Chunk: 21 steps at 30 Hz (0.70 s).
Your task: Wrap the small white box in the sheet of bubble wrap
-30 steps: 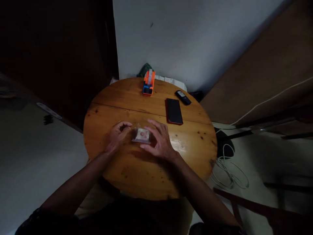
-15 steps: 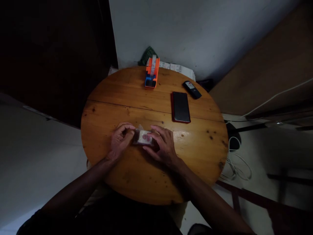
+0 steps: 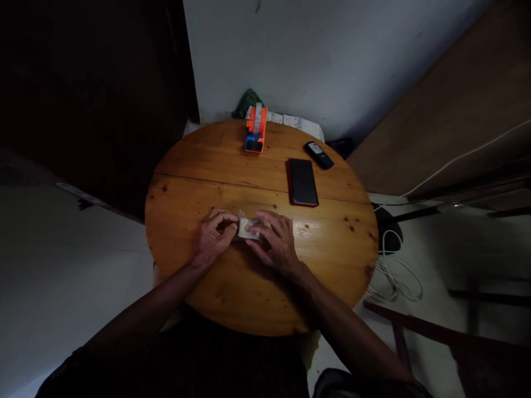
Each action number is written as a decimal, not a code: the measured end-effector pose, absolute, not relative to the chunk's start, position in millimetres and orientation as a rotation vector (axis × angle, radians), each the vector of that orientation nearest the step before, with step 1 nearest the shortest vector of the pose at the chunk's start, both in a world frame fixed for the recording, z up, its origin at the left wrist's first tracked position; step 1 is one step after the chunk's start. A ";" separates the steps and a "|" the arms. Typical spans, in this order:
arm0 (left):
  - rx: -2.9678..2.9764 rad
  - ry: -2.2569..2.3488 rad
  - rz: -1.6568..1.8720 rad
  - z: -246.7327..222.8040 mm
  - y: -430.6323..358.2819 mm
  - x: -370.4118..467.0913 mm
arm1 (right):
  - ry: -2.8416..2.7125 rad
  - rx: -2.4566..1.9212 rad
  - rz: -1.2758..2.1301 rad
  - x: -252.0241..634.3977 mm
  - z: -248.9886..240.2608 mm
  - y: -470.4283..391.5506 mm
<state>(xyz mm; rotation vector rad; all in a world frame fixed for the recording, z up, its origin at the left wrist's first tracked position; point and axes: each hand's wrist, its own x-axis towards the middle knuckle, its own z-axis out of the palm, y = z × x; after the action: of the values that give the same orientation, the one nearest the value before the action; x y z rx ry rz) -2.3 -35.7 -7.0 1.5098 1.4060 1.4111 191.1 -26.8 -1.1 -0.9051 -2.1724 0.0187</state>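
Observation:
A small whitish block with a reddish print, in a clear plastic wrapper [image 3: 248, 229], lies near the middle of the round wooden table [image 3: 232, 287]. My left hand [image 3: 215, 235] pinches the wrapper's left end between thumb and forefinger. From the right, my right hand [image 3: 277, 240] grips the block, its thumb along the near side and fingers over the top. Those fingers cover the block's right part. What is printed on it is too small to read.
Beyond my hands stand an orange and blue tape dispenser [image 3: 256, 130], a dark phone in a red case [image 3: 302, 182] and a black handset [image 3: 318, 155]. A green bag [image 3: 248, 102] sits by the wall. White cable [image 3: 394, 282] coils on the floor at right.
My left hand has come slightly closer to my right, and its fingertips now meet the wrapper's left end. The block has turned or tilted a little. The whole view has shifted slightly.

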 end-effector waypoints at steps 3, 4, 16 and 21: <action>1.515 1.413 1.387 -5.9 -35.6 -2.9 | -2.179 -0.905 0.061 191.6 -1.3 -26.9; 1.517 1.411 1.382 -5.3 -35.6 -3.1 | -2.181 -0.909 0.074 191.5 -1.1 -27.0; 1.554 1.382 1.394 -4.7 -34.0 -1.9 | -2.111 -1.014 0.243 187.0 5.9 -29.2; 1.549 1.391 1.349 -5.3 -35.6 -2.4 | -2.078 -1.058 0.298 186.8 10.4 -27.1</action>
<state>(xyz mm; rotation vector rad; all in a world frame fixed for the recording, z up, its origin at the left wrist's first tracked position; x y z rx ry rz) -2.4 -35.6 -5.3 1.5486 1.3908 1.3488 186.8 -27.1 10.4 -1.0584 -2.0781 0.2977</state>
